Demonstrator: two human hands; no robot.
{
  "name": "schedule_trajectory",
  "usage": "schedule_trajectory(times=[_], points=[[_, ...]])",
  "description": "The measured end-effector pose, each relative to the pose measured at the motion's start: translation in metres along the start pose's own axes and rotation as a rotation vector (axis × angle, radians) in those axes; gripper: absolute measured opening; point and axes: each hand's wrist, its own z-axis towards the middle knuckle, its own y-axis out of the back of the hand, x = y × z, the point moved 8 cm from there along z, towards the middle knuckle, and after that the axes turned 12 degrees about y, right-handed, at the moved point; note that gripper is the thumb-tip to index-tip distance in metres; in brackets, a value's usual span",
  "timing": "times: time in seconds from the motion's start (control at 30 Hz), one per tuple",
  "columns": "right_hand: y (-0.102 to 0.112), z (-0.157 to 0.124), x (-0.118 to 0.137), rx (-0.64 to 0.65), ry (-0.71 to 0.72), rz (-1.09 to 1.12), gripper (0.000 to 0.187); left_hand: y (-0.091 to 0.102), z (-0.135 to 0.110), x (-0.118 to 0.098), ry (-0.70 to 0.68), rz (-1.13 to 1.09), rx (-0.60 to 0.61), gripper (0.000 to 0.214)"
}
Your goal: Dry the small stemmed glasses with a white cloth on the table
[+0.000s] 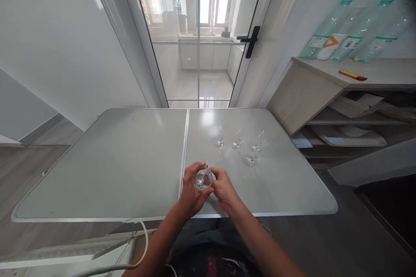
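A small clear stemmed glass (202, 179) is held between my two hands near the table's front edge, its rim turned up toward me. My left hand (191, 191) wraps round the glass from the left, thumb along the near side. From the right, my right hand (224, 188) grips the same glass with bent fingers, partly hidden behind it. Right of my hands, several similar clear glasses stand on the table, among them a near glass (251, 161) and a far left glass (221, 139). Their outlines are faint.
The folding table (130, 160) has a seam down its middle. A shelf unit (312, 82) at the right bears green-capped plastic bottles (341, 30) and a small yellow-red packet (352, 75). Behind is a glass door (208, 52). A white cable (144, 242) hangs at the front left.
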Motion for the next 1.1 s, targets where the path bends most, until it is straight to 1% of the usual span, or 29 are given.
schedule_trajectory(times=[0.07, 0.13, 0.17, 0.2, 0.23, 0.27, 0.3, 0.33, 0.37, 0.4, 0.43, 0.47, 0.53, 0.67, 0.9, 0.93, 1.0, 1.07, 1.1], points=[[0.019, 0.001, 0.005, -0.076, 0.06, -0.212, 0.029, 0.001, 0.008, 0.003, 0.012, -0.025, -0.036, 0.07], [0.04, -0.001, 0.021, -0.163, 0.16, -0.462, 0.038, 0.001, 0.021, 0.007, 0.074, -0.037, -0.096, 0.066], [0.047, -0.003, 0.031, -0.184, 0.221, -0.568, 0.041, -0.001, 0.028, 0.011, 0.117, -0.024, -0.118, 0.063], [0.052, -0.005, 0.041, -0.182, 0.281, -0.653, 0.039, -0.005, 0.035, 0.015, 0.167, -0.009, -0.123, 0.06], [0.055, -0.007, 0.05, -0.151, 0.328, -0.721, 0.031, -0.01, 0.041, 0.021, 0.224, -0.004, -0.113, 0.057], [0.055, -0.009, 0.056, -0.094, 0.355, -0.782, 0.019, -0.016, 0.046, 0.028, 0.281, -0.02, -0.093, 0.055], [0.054, -0.011, 0.06, -0.014, 0.36, -0.847, 0.012, -0.022, 0.05, 0.036, 0.333, -0.057, -0.07, 0.054], [0.052, -0.013, 0.061, 0.085, 0.347, -0.93, 0.024, -0.029, 0.053, 0.043, 0.375, -0.102, -0.049, 0.055], [0.049, -0.016, 0.059, 0.194, 0.32, -1.03, 0.041, -0.036, 0.055, 0.049, 0.408, -0.142, -0.03, 0.055], [0.046, -0.019, 0.054, 0.304, 0.284, -1.139, 0.056, -0.043, 0.056, 0.054, 0.432, -0.168, -0.016, 0.056], [0.043, -0.021, 0.048, 0.398, 0.243, -1.246, 0.067, -0.049, 0.058, 0.058, 0.448, -0.18, -0.003, 0.057], [0.043, -0.023, 0.043, 0.47, 0.201, -1.344, 0.074, -0.056, 0.059, 0.061, 0.461, -0.183, 0.014, 0.057], [0.043, -0.024, 0.032, 0.547, 0.128, -1.484, 0.078, -0.068, 0.061, 0.064, 0.478, -0.183, 0.046, 0.057], [0.048, -0.018, 0.019, 0.574, 0.052, -1.567, 0.069, -0.083, 0.062, 0.062, 0.477, -0.201, 0.087, 0.059], [0.059, -0.006, 0.009, 0.498, -0.042, -1.577, 0.056, -0.096, 0.067, 0.059, 0.429, -0.162, 0.132, 0.06], [0.06, -0.004, 0.009, 0.484, -0.051, -1.582, 0.054, -0.096, 0.067, 0.06, 0.42, -0.13, 0.126, 0.065], [0.064, -0.002, 0.009, 0.445, -0.043, -1.585, 0.053, -0.092, 0.062, 0.059, 0.409, -0.035, 0.098, 0.082], [0.067, -0.002, 0.01, 0.408, 0.0, -1.57, 0.056, -0.081, 0.045, 0.056, 0.406, 0.088, 0.065, 0.098], [0.068, -0.004, 0.011, 0.389, 0.031, -1.555, 0.057, -0.073, 0.032, 0.051, 0.403, 0.143, 0.064, 0.099]])
